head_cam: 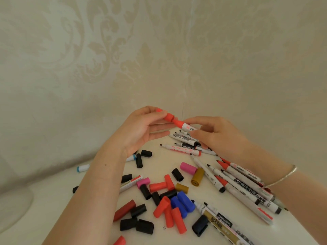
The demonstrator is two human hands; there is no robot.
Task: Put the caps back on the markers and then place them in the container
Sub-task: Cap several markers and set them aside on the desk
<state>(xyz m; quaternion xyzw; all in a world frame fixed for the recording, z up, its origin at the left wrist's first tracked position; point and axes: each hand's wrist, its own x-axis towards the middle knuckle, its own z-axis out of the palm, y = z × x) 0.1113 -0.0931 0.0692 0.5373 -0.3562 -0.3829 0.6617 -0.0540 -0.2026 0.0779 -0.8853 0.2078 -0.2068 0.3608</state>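
My left hand [141, 129] pinches a red cap [169, 117] between thumb and fingertips, raised above the white table [53, 197]. My right hand [215, 132] holds a white marker with a red tip [183, 125], its tip pointing at the open end of the cap, a small gap between them. Uncapped markers [184, 149] lie under my right hand, and more uncapped markers [246, 188] lie along my right forearm. Loose caps in red, black, blue, pink and gold [168, 197] are scattered near the front. No container is in view.
A blue-capped marker [83, 168] lies at the left beyond my left forearm. Patterned wallpaper rises right behind the table. A round white shape [16, 207] sits at the lower left. A gold-labelled marker [221, 225] lies at the front right.
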